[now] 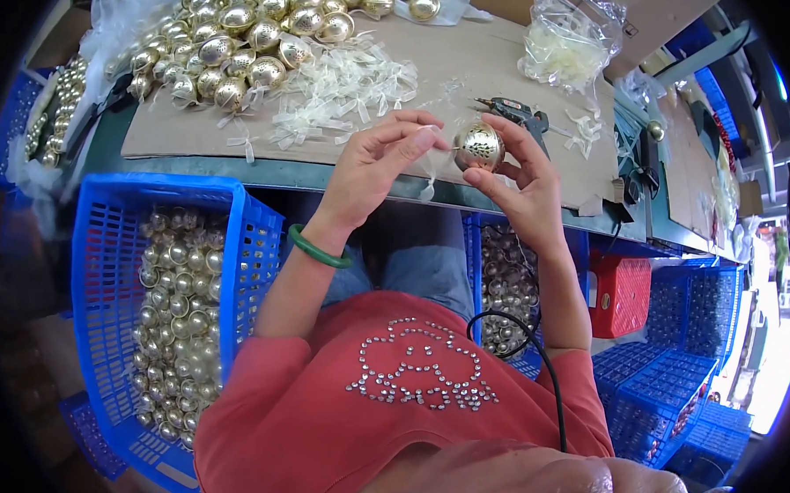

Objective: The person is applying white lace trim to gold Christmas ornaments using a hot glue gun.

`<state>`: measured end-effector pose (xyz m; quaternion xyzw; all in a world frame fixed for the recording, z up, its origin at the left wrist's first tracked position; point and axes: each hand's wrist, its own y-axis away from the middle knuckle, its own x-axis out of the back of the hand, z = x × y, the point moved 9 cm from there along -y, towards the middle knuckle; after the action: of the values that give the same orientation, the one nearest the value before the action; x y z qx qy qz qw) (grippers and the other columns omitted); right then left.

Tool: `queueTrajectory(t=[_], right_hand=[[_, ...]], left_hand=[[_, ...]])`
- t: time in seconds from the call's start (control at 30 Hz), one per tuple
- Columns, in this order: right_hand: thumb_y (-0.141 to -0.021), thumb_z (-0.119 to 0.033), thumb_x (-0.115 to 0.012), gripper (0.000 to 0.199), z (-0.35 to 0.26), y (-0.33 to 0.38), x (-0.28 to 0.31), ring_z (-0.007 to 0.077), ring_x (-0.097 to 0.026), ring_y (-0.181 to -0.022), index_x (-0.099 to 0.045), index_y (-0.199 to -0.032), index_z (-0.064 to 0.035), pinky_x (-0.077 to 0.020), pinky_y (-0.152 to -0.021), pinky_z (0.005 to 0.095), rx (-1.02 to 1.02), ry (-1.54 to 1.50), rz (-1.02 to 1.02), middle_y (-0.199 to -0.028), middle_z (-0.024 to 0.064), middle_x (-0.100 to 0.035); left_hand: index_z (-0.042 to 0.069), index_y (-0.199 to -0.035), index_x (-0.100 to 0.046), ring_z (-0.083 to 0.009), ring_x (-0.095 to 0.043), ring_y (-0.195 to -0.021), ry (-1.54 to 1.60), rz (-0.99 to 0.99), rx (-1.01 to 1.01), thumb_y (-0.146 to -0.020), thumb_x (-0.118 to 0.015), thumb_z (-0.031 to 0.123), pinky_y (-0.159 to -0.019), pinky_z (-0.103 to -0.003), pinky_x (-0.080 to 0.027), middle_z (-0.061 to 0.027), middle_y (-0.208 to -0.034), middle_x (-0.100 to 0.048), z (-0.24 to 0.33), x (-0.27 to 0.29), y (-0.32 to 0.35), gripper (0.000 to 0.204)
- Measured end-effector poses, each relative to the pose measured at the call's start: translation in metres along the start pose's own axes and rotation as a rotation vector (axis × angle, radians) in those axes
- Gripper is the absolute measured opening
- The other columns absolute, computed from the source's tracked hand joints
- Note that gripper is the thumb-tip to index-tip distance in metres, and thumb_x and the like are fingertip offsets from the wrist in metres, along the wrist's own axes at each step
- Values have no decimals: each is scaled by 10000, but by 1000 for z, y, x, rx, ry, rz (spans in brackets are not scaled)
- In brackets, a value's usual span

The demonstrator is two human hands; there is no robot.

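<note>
Cardboard sheeting (493, 62) covered the green-edged workbench (189, 172) that ran across the upper part of the head view, and the bench curved away toward the right rim, where more blue crates (673, 358) stood stacked on the floor.

On the cardboard, at upper left, lay a heap of gold balls (253, 32), many with a pale bow already on them. Just beside the heap, toward the middle, lay a loose pile of sheer white ribbon bows (335, 95). A clear plastic bag (571, 36) of more pale bows stood at upper right. A glue gun (517, 113) rested on the cardboard just behind the hands, its black cord (542, 372) looping down over the person's red shirt (376, 423).

The left hand (369, 164), with a green bangle (317, 248) on its wrist, was raised in front of the bench edge; its thumb and forefinger were pinched closed on a small sheer bow (433, 161), pressed against the side of a perforated gold ball (479, 146). The right hand (520, 184) cupped that ball from the right and below, fingers curled around it and the thumb under it, so the ball sat between both hands, above the person's lap and just in front of the bench edge.

Below the bench, a blue plastic basket (105, 259) at the left held many plain gold balls, and another blue basket (476, 243) between the knees and the right arm held more. A red crate (622, 294) stood further right.
</note>
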<state>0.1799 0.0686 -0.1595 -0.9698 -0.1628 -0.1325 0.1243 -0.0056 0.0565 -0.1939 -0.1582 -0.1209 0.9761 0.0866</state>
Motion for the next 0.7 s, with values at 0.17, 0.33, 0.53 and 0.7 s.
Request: queueTrajectory(t=[0.17,0.33,0.53,0.7], right_hand=[[-859,-131,-871,661,12,3,-1,170,-640,-1211,-577,-1442,-29,-587,-977,349,-48,-124,-6,-1363,97,-631],[-855,-131,-874,670,12,6,-3,176,-636,-1224,-576,-1445,-24,-587,-986,353,-18,-78,1,-1378,105,-626],[-851,-125,-874,679,16,7,-2,181,-622,-1261,-575,-1453,-31,-581,-1010,370,-30,-74,21,-1392,95,-631],[-855,-172,-873,650,21,2,5,208,-652,-1209,-594,-1431,-56,-581,-985,398,8,-63,18,-1369,107,-642]], left_hand=[[-3,-1116,-764,-222,-567,-1326,211,59,-66,-1070,-611,179,-1117,-405,-481,-151,-1446,-567,8,1,4,242],[6,-1258,-722,-247,-552,-1360,69,-12,-85,-1072,-607,184,-1119,-402,-487,-169,-1458,-562,-5,10,3,282],[41,-1461,-583,-281,-547,-1375,-7,-44,-179,-988,-709,106,-1110,-406,-523,-178,-1566,-443,5,3,5,494],[149,-1594,-434,-294,-552,-1367,-502,-176,-444,-864,-833,45,-1026,-407,-599,-187,-1623,-347,26,-17,15,839]])
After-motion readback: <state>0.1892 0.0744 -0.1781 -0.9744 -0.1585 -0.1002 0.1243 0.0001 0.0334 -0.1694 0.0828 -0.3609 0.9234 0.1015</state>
